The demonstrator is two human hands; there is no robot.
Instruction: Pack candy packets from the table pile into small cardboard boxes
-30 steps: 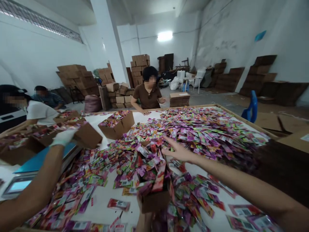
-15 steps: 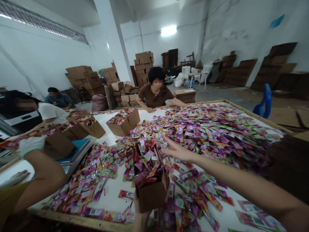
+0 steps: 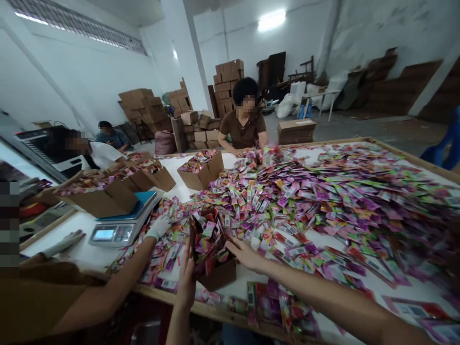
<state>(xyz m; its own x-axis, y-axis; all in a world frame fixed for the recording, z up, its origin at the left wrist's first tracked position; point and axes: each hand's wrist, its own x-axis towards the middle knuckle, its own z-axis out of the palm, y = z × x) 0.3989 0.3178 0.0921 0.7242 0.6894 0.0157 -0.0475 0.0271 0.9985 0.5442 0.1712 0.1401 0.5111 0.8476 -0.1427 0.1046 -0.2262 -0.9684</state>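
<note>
Carton (image 3: 217,275) crammed with foil packets (image 3: 208,239), tilted just behind the front edge of the table (image 3: 172,298), near the middle of that side. Left hand (image 3: 187,278) narrow, its fingers raised and pressed against the carton's left side, the carton held there. Right hand (image 3: 244,254) spread wide, fingertips placed against the packets at the carton's right side.

Heap of the same packets (image 3: 323,215) spread over the table's middle and right end, close beside the carton, with more strewn along the front edge. Co-worker's gloved hand (image 3: 160,227) just left of the carton and apart from it, next to a digital scale (image 3: 111,235) with a blue pan, near the table's left end. Further cartons (image 3: 197,175) of packets grouped toward the far left corner.

Person in a brown shirt (image 3: 244,124) seen across the far edge, arms lowered to the table. Person in a white shirt (image 3: 104,155) beyond the left end. Stacked boxes (image 3: 226,81) massed along the back wall.
</note>
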